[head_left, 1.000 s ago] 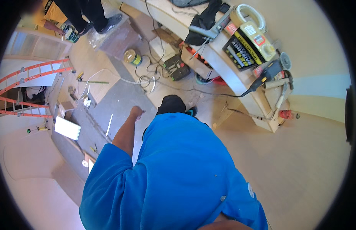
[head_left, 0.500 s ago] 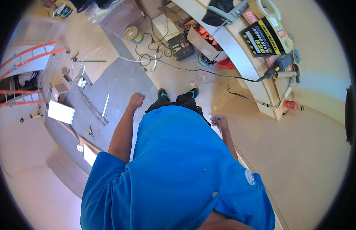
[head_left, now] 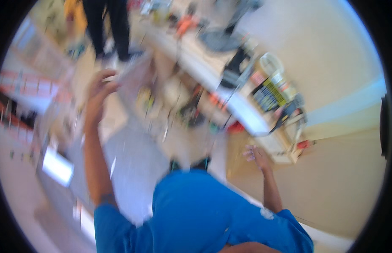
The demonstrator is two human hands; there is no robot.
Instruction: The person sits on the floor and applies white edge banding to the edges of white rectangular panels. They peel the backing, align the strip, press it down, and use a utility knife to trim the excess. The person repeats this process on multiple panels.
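Note:
My left hand (head_left: 101, 92) is lifted at the left, its thumb and fingers apart with nothing between them. Behind it, across the room, stand a person's dark-trousered legs (head_left: 107, 27). My right hand (head_left: 256, 157) hangs low at the right, fingers apart and smeared by motion, and appears to hold nothing. It is nearest to the end of a long white workbench (head_left: 257, 122). On that bench lie a black and yellow adhesive box (head_left: 268, 95), a roll of tape (head_left: 271, 64) and a corded power tool (head_left: 287, 114), all blurred.
An orange ladder (head_left: 29, 84) lies at the left, near a white panel (head_left: 57, 165). Grey sheeting (head_left: 128, 160) covers part of the floor. Under the bench sit a dark tool case (head_left: 191, 114), a tin (head_left: 144, 99) and loose cables. A wall bounds the right side.
The view has tilted up, bringing in more bench and the other person's legs. My left hand has risen and opened from a loose fist. My right hand has moved outward, its fingers spreading.

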